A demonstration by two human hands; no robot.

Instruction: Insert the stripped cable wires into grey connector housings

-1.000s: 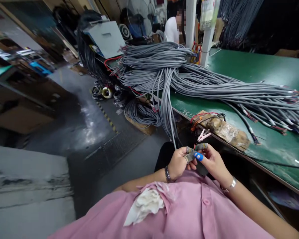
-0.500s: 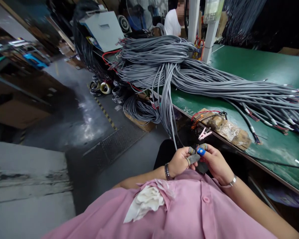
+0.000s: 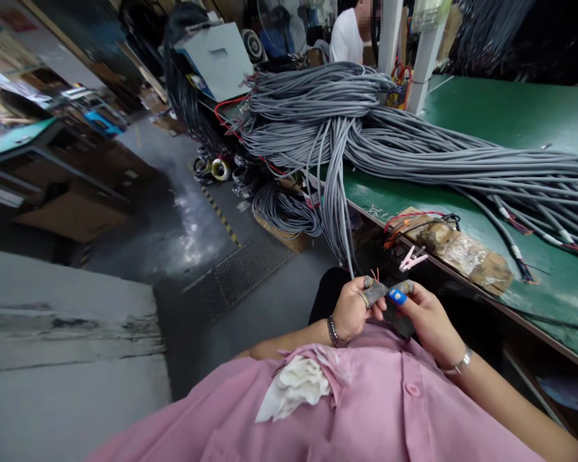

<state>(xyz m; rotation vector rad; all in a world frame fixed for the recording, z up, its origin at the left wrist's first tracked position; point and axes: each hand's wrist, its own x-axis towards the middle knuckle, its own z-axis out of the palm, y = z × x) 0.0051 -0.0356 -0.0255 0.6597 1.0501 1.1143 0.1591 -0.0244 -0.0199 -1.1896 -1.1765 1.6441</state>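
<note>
My left hand (image 3: pixel 354 309), with grey covers on its thumb and finger, is closed around the end of a grey cable (image 3: pixel 351 256) that hangs down from the table. Thin orange-red wires (image 3: pixel 376 276) poke up above its fingertips. Just to the right, my right hand (image 3: pixel 426 316) pinches thumb and forefinger together; a blue cover with pale spots is on the thumb. What lies in that pinch is too small to make out. Both hands are in front of my pink shirt, their fingertips almost touching.
A large heap of grey cables (image 3: pixel 313 96) lies across the green table (image 3: pixel 486 109). Near its edge are a pink clothespin (image 3: pixel 413 258) and a taped brown block (image 3: pixel 467 247) with wires. A cable coil (image 3: pixel 289 212) sits below. A person in white (image 3: pixel 345 38) is behind.
My fingertips have drawn slightly apart, and the orange-red wires now stand up clear above my left hand. The view has shifted a little to the left.
</note>
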